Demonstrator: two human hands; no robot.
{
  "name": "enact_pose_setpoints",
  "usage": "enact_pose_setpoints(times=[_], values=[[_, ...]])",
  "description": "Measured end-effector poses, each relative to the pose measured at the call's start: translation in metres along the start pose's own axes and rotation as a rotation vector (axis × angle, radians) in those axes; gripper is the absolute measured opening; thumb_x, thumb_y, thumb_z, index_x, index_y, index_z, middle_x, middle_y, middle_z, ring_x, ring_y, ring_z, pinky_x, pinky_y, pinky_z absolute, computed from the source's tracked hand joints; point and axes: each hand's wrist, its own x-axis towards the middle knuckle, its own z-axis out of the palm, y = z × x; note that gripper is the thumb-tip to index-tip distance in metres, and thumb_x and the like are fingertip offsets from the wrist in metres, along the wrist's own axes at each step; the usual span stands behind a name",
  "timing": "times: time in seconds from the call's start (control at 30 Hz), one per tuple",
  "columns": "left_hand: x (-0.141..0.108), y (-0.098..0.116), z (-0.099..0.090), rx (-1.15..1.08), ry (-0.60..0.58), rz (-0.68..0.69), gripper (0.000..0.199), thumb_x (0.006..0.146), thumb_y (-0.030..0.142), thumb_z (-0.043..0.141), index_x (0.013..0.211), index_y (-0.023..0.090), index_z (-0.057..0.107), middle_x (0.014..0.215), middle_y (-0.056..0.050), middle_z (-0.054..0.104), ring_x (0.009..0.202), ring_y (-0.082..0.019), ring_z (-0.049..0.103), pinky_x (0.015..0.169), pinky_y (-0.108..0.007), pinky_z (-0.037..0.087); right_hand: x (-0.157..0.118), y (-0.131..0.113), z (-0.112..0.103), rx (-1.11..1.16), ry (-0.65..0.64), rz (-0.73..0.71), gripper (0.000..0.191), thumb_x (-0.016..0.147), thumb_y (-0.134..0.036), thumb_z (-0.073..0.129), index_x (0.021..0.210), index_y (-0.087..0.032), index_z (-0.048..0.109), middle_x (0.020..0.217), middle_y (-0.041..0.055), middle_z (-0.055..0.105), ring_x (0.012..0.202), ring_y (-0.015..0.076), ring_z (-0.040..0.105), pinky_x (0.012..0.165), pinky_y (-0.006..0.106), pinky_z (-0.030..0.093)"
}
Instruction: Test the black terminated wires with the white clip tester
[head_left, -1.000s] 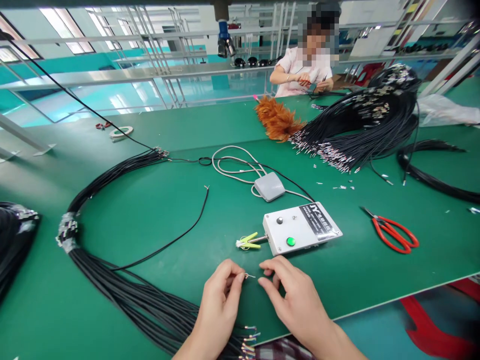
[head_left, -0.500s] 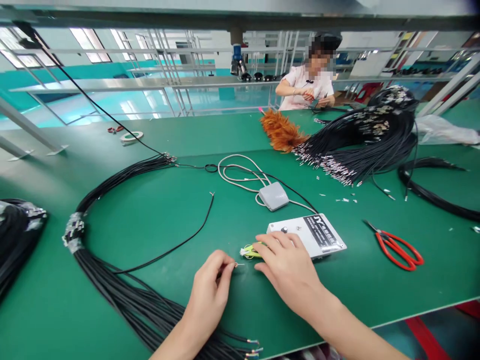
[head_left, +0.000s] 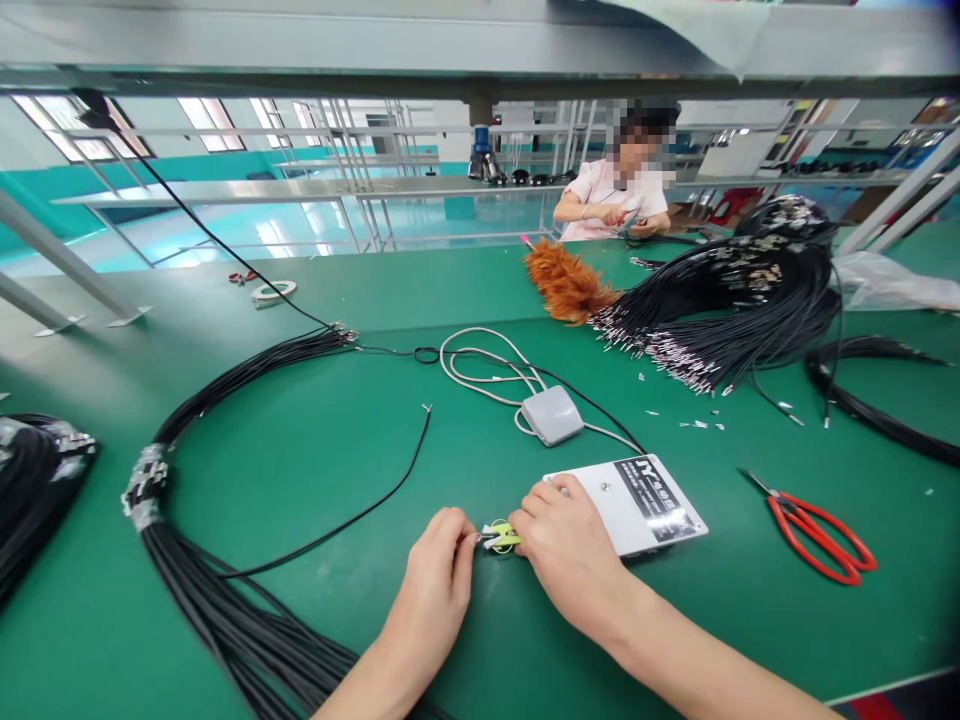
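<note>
My left hand (head_left: pixel 439 570) is closed in a pinch on the thin end of a wire (head_left: pixel 479 537), most of which is hidden by the fingers. That end meets the whitish jaws of a yellow-green clip (head_left: pixel 501 536). My right hand (head_left: pixel 566 535) is closed on the clip's rear part, its fingers lying over the near left corner of a white control box (head_left: pixel 634 495). Left of my hands, a bundle of black cables (head_left: pixel 206 590) curves across the green bench, bound with clear wrap. One loose cable (head_left: pixel 352 515) bends away from it.
Red-handled scissors (head_left: pixel 821 535) lie at the right. Behind the box is a grey pedal (head_left: pixel 551 415) with a coiled cord. A heap of black cables (head_left: pixel 720 300) and an orange feather duster (head_left: pixel 566 280) lie farther back. A co-worker (head_left: pixel 611 200) sits across the bench.
My hands have come together: the wire end now touches the clip's jaws. My right hand has curled its fingers round the clip. The view has tilted slightly upward.
</note>
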Motion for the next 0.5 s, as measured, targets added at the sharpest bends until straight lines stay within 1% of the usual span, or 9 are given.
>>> enact_pose_setpoints(times=[0.13,0.27,0.5], values=[[0.0001,-0.0011,0.0017,-0.007,-0.008,-0.017,0.025,0.093,0.023,0.039,0.069,0.023,0.045,0.068,0.000,0.052,0.062,-0.018,0.052,0.059,-0.028,0.041,0.0007,-0.0017,0.0003,-0.012,-0.042,0.004,0.011,0.073,-0.015,0.073,0.072,-0.019,0.063,0.072,0.0042,0.066,0.079,0.0217,0.055,0.081,0.040,0.031],[0.0024,-0.0029,0.0030,-0.016,-0.015,-0.031,0.024,0.093,0.024,0.039,0.070,0.022,0.045,0.068,0.000,0.053,0.062,-0.018,0.052,0.059,-0.028,0.041,0.0018,-0.0027,-0.0004,-0.008,-0.072,0.018,0.010,0.073,-0.018,0.074,0.075,-0.018,0.064,0.075,0.0052,0.067,0.082,0.0229,0.056,0.082,0.041,0.031],[0.0020,-0.0048,0.0048,-0.027,-0.008,-0.047,0.023,0.093,0.024,0.040,0.070,0.022,0.046,0.067,0.001,0.052,0.061,-0.018,0.051,0.058,-0.028,0.041,0.0007,-0.0015,-0.0033,0.001,-0.064,0.013,0.009,0.076,-0.014,0.069,0.073,-0.018,0.062,0.075,0.0055,0.066,0.082,0.0229,0.056,0.080,0.040,0.030]])
